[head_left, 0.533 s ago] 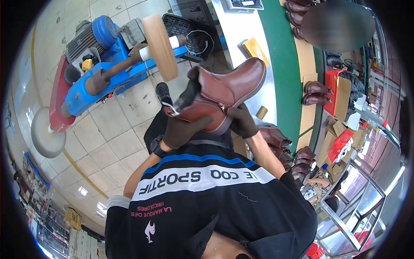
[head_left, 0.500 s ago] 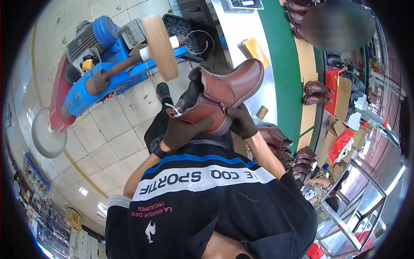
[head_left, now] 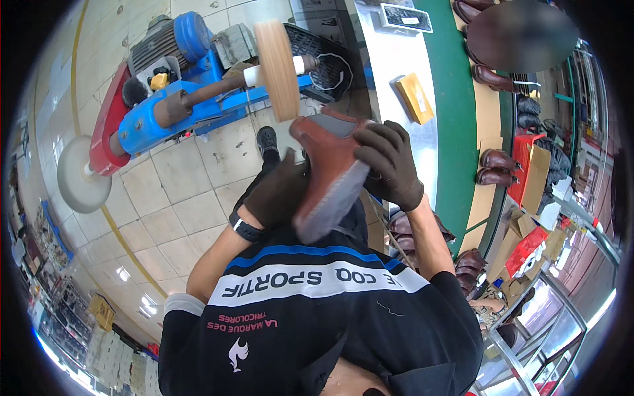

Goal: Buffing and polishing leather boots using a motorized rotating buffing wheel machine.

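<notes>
A reddish-brown leather ankle boot (head_left: 327,162) is held before my body, tilted, with its toe end pointing down toward my shirt and slightly blurred. My right hand (head_left: 393,165), in a dark brown glove, is closed on the boot's right side near its opening. My left hand (head_left: 281,191), gloved alike, lies against the boot's left side. Its thumb stands up, apart from the leather, while its other fingers are hidden. A dark watch sits on my left wrist.
Ahead on the left stands a blue grinding machine (head_left: 142,125) with a tan wheel (head_left: 277,71) near the boot and a pale wheel (head_left: 84,173). A yellow block (head_left: 414,98) lies on the white-topped bench (head_left: 389,59). More brown boots (head_left: 496,167) stand along the green surface (head_left: 456,92).
The boot has turned over, its toe swinging from upper right to down toward me. My right hand has moved up to the opening end. My left hand's thumb has come off the leather.
</notes>
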Motion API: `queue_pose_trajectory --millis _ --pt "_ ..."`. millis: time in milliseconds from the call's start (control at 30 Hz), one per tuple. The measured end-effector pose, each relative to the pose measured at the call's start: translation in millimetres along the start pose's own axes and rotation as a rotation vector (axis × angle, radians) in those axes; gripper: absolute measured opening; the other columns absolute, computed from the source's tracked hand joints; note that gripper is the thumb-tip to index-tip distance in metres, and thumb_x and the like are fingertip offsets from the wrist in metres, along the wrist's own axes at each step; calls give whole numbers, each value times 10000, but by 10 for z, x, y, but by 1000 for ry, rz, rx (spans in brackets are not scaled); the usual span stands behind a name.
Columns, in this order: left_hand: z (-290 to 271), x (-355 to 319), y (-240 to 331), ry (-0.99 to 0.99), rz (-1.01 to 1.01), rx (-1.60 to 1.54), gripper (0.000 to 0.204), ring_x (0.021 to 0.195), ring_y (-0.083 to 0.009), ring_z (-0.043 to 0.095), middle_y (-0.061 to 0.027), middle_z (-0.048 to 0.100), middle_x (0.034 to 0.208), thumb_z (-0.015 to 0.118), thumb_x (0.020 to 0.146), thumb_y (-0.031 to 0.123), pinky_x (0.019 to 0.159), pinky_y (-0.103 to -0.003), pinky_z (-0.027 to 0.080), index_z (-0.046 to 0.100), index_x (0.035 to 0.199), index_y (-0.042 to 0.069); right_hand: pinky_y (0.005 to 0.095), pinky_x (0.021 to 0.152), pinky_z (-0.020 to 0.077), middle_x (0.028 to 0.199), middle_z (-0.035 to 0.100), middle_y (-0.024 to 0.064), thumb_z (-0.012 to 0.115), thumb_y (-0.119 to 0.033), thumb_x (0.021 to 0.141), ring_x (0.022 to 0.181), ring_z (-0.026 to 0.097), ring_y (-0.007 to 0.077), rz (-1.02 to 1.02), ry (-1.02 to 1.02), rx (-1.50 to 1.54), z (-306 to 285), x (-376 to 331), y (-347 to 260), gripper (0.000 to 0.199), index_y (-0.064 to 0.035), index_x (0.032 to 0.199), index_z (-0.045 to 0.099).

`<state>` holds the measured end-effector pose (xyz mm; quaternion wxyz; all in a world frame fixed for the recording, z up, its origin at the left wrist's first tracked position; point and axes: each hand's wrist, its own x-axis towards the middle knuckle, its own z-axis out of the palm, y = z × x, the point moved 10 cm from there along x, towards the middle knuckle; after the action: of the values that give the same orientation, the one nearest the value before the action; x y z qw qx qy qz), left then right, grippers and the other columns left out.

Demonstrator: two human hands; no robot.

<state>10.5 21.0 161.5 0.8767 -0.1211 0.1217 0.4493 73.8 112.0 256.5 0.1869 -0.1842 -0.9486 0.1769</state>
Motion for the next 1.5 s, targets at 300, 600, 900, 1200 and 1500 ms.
queue_pose_trajectory --millis 300,600,900,1200,1500 --pt "-374 -213 -169 -62 -240 269 724 957 -280 578 -206 490 1201 602 807 390 755 -355 527 315 1323 -31 511 904 417 1176 501 101 728 -308 701 1126 471 319 411 -193 437 271 -82 331 555 -194 1206 529" --pt "-1162 -382 366 235 -150 176 567 993 -328 597 -207 528 1197 445 912 391 722 -434 552 369 1307 -8 362 492 571 1071 602 164 463 -422 886 746 658 321 1642 -338 1951 1934 -979 337 532 -58 1271 415" --pt "-1225 -554 1607 957 665 1063 311 726 -98 533 -32 627 753 516 863 245 680 -246 423 665 872 -27 440 738 565 1050 590 98 483 -423 870 920 607 274 1621 -117 1978 2334 -868 716 446 -93 1170 499" --pt "-838 -903 1517 958 780 1066 321 749 -129 574 -80 649 814 446 882 188 713 -264 445 657 852 -52 412 521 571 1020 615 166 419 -439 887 789 647 348 1768 -84 1841 1879 -593 448 497 -35 1165 502" --pt "-709 -849 1132 711 302 1260 389 863 -167 606 -131 649 949 612 810 272 816 -288 458 609 1080 -8 342 474 576 960 635 161 440 -415 887 709 662 291 1705 -62 1811 1679 -822 289 524 -6 1215 453"
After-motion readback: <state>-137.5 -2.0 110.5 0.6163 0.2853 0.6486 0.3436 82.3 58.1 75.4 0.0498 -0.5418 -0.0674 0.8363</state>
